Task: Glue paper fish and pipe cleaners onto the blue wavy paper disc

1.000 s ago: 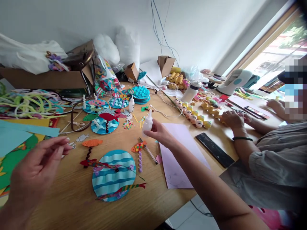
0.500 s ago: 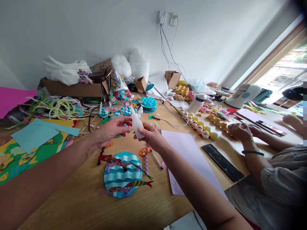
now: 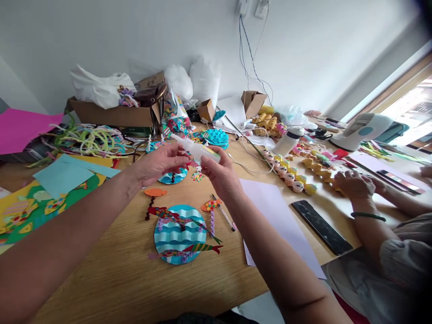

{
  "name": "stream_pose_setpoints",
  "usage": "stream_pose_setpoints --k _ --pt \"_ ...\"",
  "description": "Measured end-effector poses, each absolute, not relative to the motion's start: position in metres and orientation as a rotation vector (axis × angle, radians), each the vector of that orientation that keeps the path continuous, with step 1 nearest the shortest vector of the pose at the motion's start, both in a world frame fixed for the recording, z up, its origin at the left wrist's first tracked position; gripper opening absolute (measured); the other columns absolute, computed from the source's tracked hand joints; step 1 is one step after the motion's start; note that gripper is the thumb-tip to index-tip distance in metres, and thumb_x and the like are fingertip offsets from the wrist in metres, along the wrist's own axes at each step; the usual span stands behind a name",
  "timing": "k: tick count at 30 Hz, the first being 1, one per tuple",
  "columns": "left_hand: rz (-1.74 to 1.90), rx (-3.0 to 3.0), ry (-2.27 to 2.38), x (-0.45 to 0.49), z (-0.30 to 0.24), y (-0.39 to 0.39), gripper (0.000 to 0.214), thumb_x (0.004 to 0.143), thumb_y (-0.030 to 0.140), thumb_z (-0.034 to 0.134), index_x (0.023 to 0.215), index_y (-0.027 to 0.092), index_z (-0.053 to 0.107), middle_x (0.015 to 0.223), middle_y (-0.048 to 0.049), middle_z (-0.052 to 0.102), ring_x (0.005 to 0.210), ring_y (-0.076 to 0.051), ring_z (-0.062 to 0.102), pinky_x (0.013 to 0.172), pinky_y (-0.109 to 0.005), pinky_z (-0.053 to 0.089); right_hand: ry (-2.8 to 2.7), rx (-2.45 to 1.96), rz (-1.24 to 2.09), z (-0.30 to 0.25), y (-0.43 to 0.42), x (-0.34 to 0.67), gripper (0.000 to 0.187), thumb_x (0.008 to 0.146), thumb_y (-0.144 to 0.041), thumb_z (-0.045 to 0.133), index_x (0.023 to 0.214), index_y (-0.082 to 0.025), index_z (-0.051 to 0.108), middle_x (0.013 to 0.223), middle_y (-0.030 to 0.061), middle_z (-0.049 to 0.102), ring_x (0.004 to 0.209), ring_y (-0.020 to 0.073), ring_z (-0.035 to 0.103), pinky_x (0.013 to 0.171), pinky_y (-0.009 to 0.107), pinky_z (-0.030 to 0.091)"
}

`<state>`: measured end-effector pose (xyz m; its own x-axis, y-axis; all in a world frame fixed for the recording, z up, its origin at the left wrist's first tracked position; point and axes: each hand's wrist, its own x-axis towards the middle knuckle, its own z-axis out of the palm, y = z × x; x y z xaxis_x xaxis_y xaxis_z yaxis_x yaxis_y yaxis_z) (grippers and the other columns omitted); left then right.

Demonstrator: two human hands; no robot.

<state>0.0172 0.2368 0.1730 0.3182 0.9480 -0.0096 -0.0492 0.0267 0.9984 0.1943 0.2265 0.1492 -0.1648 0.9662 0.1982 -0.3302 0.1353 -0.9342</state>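
Observation:
My right hand [image 3: 221, 173] is closed around a white squeeze glue bottle [image 3: 199, 149], which lies tilted with its nozzle pointing left. Beside the bottle, my left hand [image 3: 164, 163] has bent fingers and a gap between thumb and fingers; I see nothing gripped in it. A red bit shows below its fingertips, though I cannot tell if they touch. Nearer me on the table lies a round blue wave craft [image 3: 180, 234] with paper fish on it. An orange paper fish [image 3: 155, 192] on a dark twisted stem and a spotted fish [image 3: 209, 205] on a purple one lie around it.
A pen [image 3: 225, 216], a lilac sheet [image 3: 270, 220] and a black phone [image 3: 321, 227] lie to the right, near a co-worker's hands [image 3: 354, 184]. Pipe cleaners [image 3: 91, 141] and coloured paper [image 3: 64, 175] are at left. A white bottle [image 3: 287, 141] stands behind.
The glue bottle has tipped from near upright to lying leftward in my right hand. My left hand stays close to it. The whole view has shifted slightly.

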Motion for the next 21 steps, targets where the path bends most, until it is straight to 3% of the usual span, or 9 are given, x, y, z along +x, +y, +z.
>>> stream_pose_setpoints --k 6,14,21 --pt "1.298 1.14 1.24 -0.037 0.135 0.193 0.021 0.07 0.03 0.068 0.088 0.02 0.062 0.079 0.004 0.062 0.069 -0.007 0.055 0.065 -0.018 0.046 -1.088 -0.78 1.248 0.144 0.229 0.234 0.035 0.057 -0.029 0.073 0.085 -0.023 0.052 0.076 -0.0045 0.055 0.057 0.0059 0.045 0.051 0.02 0.036" --pt "1.033 1.295 1.65 -0.051 0.054 0.123 0.034 0.063 0.051 0.064 0.078 0.02 0.064 0.07 -0.0019 0.067 0.062 -0.017 0.062 0.058 -0.03 0.053 -1.092 -0.91 1.326 0.116 0.22 0.25 0.038 0.056 -0.028 0.073 0.085 -0.022 0.049 0.066 -0.0053 0.054 0.052 0.0074 0.047 0.044 0.019 0.031" --pt "0.836 1.986 1.586 -0.041 0.033 0.1 0.022 0.078 0.031 0.047 0.082 0.027 0.068 0.086 -0.0005 0.071 0.08 -0.018 0.067 0.072 -0.025 0.053 -1.104 -0.912 1.465 0.1 0.215 0.242 0.037 0.056 -0.025 0.074 0.084 -0.021 0.05 0.063 -0.0066 0.054 0.049 0.006 0.047 0.041 0.018 0.03"
